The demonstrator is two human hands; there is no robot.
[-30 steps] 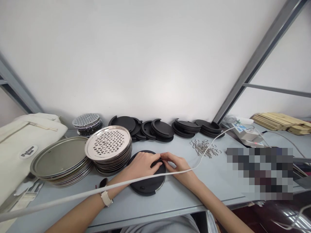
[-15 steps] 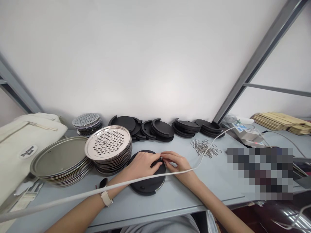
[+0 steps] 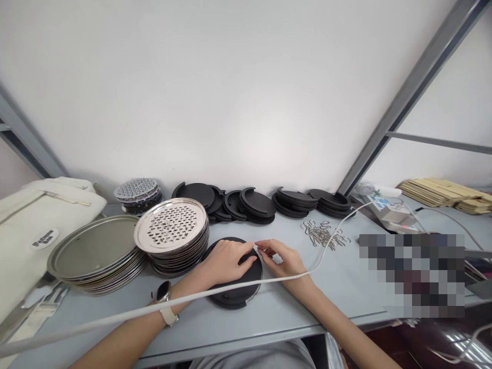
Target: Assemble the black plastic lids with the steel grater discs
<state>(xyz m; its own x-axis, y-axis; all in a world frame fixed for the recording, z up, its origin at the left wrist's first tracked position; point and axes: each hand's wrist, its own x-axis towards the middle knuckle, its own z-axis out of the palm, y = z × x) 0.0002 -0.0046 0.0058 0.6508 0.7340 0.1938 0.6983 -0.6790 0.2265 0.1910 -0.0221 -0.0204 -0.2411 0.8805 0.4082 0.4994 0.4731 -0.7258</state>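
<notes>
We have the left hand (image 3: 230, 260) palm down over the black disc (image 3: 236, 295), thumb and forefinger slightly parted near its right edge; can't tell if it grips. Right hand (image 3: 285, 260): fingers bent, thumb and forefinger nearly together by that edge, anything between them too small for us to tell. Disc lies on the grey table (image 3: 280, 307), right of the plate stack (image 3: 177, 225). Metal hooks (image 3: 322, 236) are piled farther right.
</notes>
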